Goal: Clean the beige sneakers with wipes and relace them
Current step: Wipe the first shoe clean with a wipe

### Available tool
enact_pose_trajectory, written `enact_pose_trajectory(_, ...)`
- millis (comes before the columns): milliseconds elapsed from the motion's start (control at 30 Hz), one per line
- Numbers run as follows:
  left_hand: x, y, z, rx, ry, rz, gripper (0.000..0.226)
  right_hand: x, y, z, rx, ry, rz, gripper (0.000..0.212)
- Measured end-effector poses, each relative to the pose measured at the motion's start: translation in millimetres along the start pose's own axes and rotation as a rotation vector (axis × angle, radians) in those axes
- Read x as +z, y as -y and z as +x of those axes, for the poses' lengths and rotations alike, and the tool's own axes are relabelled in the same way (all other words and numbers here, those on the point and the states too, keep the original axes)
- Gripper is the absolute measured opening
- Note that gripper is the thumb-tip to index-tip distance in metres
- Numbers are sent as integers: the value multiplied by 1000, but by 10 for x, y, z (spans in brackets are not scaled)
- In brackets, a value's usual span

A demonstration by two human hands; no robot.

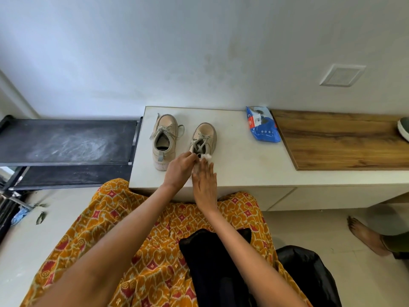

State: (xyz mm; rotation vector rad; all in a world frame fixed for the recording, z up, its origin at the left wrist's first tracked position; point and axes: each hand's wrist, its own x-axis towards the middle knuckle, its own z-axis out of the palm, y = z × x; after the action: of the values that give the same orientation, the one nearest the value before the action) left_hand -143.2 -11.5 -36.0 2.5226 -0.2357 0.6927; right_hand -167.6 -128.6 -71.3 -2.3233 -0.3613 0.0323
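Observation:
Two beige sneakers stand on a white bench top (243, 160), toes toward the wall. The left sneaker (164, 138) is laced and untouched. The right sneaker (204, 137) has its heel hidden under my hands. My left hand (180, 169) grips that sneaker's heel collar. My right hand (204, 185) presses a crumpled white wipe (207, 156) against the heel, with the fingers stretched forward over it. A blue pack of wipes (262, 124) lies on the bench top to the right of the shoes.
A wooden board (340, 140) covers the bench's right part, with a dark shoe's edge (404, 129) on it. A dusty black rack (66, 142) stands left of the bench. A black bag (309, 275) and another person's bare foot (365, 235) are on the floor at right.

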Motion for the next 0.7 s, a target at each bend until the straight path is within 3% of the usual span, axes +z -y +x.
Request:
enact_pose_trajectory(133, 24, -1, -94, 54, -11, 21, 4, -71, -260, -108, 29, 177, -223, 54)
enact_pose_trajectory(200, 43, 27, -186, 89, 8, 19, 8, -151, -280, -68, 34, 188, -202, 53)
enact_pose_trajectory(400, 97, 44, -447, 70, 68, -29, 22, -398, -75, 57, -28, -93, 121, 40)
enact_pose_trajectory(500, 88, -77, -426, -111, -32, -224, 21, -534, 84, 161, -32, -293, 267, 30)
enact_pose_trajectory(567, 65, -158, -337, -353, -133, -383, 20, -631, 205, 274, -36, -341, 342, 25)
enact_pose_trajectory(633, 8, -218, -232, -590, -194, -604, 21, -685, 309, 374, -76, -295, 368, 22)
enact_pose_trajectory(700, -50, -258, -157, -704, -225, -836, 22, -650, 369, 435, -142, -189, 268, 20)
